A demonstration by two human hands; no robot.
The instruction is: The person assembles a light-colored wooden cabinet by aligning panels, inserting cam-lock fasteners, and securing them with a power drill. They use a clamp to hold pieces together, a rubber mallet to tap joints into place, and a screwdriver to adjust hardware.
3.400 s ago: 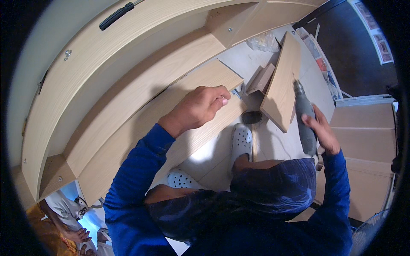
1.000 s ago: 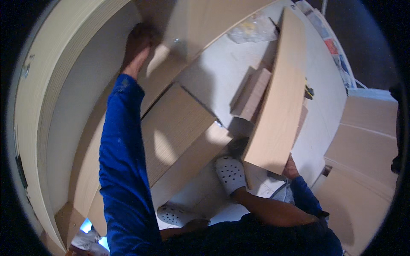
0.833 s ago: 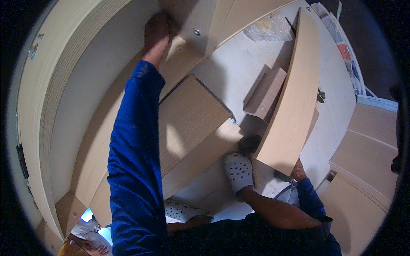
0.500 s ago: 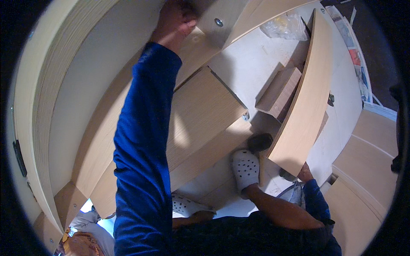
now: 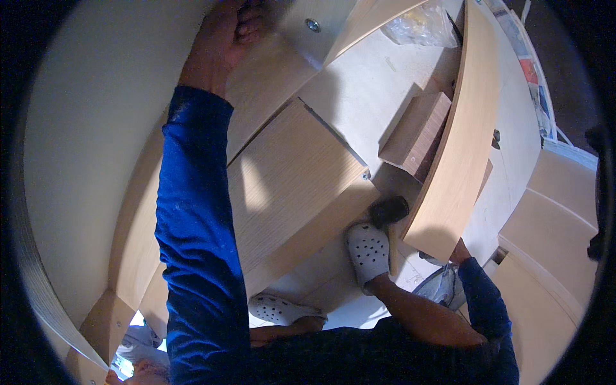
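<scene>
My left hand (image 5: pixel 221 42) reaches up beside the tall pale panel (image 5: pixel 83 147), near a light wood panel with a round metal fitting (image 5: pixel 312 25). Its fingers are curled closed in shadow, and what they hold is hidden. At lower right, my right hand (image 5: pixel 460 252) is at the near end of a long light wood board (image 5: pixel 465 128). The board covers its fingers, so I cannot see whether they grip it. Between my arms lies a wide wood-grain panel (image 5: pixel 295 179) with a small fitting at its corner.
A brown block (image 5: pixel 417 135) lies beside the long board. A black mallet-like head (image 5: pixel 389 210) sits by my pale clog (image 5: pixel 369 253). Farther off is a clear plastic bag (image 5: pixel 423 25). Pale panels (image 5: pixel 552 212) stand at right. Part of another person (image 5: pixel 138 359) shows at lower left.
The view has shifted, and the tall pale panel fills more of the left side. My left hand appears farther left and higher. My right hand stays at the board's near end.
</scene>
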